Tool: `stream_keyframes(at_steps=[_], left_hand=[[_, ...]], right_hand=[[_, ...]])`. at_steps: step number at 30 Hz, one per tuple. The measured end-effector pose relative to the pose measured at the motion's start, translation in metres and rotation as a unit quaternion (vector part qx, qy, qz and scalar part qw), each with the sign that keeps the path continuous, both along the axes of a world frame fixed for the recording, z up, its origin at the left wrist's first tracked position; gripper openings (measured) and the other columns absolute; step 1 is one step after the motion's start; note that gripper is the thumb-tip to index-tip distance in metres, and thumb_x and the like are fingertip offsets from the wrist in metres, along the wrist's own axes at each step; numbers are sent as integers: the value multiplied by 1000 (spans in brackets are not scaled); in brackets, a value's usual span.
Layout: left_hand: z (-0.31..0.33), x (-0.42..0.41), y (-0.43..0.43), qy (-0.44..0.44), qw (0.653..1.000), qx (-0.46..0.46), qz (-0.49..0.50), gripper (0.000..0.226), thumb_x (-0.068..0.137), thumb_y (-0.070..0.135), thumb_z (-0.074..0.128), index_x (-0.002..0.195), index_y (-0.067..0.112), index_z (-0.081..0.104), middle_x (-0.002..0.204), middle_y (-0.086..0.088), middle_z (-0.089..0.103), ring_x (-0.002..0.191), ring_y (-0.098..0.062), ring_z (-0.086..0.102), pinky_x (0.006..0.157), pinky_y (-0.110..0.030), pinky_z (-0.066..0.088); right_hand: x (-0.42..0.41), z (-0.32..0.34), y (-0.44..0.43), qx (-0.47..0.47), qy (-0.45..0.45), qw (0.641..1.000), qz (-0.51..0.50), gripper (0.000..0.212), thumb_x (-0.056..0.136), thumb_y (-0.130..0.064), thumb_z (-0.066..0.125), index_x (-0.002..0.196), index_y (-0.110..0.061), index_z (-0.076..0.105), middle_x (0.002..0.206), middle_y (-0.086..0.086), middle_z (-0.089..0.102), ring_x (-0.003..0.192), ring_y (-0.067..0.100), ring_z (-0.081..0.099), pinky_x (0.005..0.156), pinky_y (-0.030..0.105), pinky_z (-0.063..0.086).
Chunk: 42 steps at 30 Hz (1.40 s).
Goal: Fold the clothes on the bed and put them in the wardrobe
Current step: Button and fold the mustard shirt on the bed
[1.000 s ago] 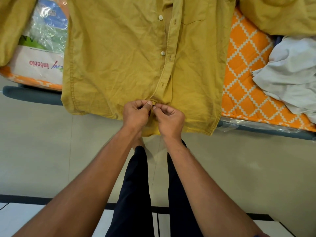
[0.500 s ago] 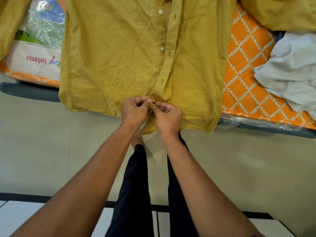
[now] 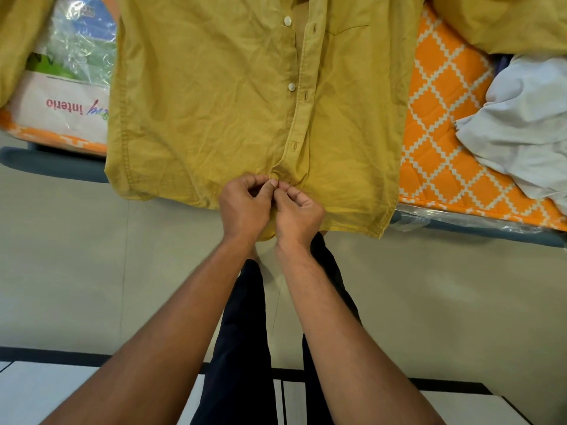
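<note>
Placket of a mustard shirt (image 3: 214, 102), spread on the bed (image 3: 435, 133), is pinched at centre frame in the grip of left hand (image 3: 244, 207) and right hand (image 3: 299, 214).

Two hands (image 3: 242, 207) (image 3: 299, 216), one mustard shirt (image 3: 208, 102), one white garment (image 3: 521, 127), one plastic-wrapped package (image 3: 70, 87)

At your left lay a plastic-wrapped package (image 3: 61, 96) printed "interio"; below you, beige floor (image 3: 61, 256), a black stripe (image 3: 46, 354) bordering white tiles (image 3: 40, 391).
</note>
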<state>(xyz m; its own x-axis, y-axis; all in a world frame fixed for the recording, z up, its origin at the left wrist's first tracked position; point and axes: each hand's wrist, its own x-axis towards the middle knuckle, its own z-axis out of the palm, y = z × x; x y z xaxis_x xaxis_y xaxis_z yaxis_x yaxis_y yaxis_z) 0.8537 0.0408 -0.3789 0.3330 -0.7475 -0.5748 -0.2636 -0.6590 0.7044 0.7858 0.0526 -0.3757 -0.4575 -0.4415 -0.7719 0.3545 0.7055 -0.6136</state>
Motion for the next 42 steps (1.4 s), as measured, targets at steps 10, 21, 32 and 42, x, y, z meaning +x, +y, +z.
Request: stream_keyframes(at_steps=[10, 21, 32, 42], left_hand=[[-1, 5, -17, 142, 966, 149, 156, 5, 85, 12, 76, 81, 15, 77, 82, -3, 76, 80, -16, 69, 76, -30, 55], [2, 5, -13, 154, 972, 117, 130, 15, 91, 13, 71, 76, 13, 75, 76, -1, 73, 74, -9, 66, 71, -24, 55], [2, -4, -8, 97, 988, 55, 103, 35, 96, 21, 67, 61, 13, 66, 54, 9, 59, 50, -1, 47, 52, -16, 40], [-1, 19, -7, 62, 995, -6, -79, 25, 94, 23, 68, 70, 26, 67, 62, 11, 63, 57, -3, 51, 54, -23, 39]], right_hand=[[-6, 1, 7, -45, 50, 995, 74, 19, 86, 1, 75, 90, -17, 79, 85, -4, 78, 84, 10, 76, 81, 27, 61], [-16, 12, 3, -92, 76, 978, 174, 15, 89, -10, 76, 84, -23, 78, 76, -9, 76, 75, 5, 73, 73, 23, 57], [-30, 10, -30, 12, 30, 980, 198, 30, 82, -14, 80, 55, -7, 69, 55, 6, 65, 53, 14, 55, 60, 34, 51], [-61, 39, -88, -310, 254, 561, 724, 52, 73, -17, 68, 125, -17, 69, 117, -4, 71, 106, 16, 58, 93, 28, 45]])
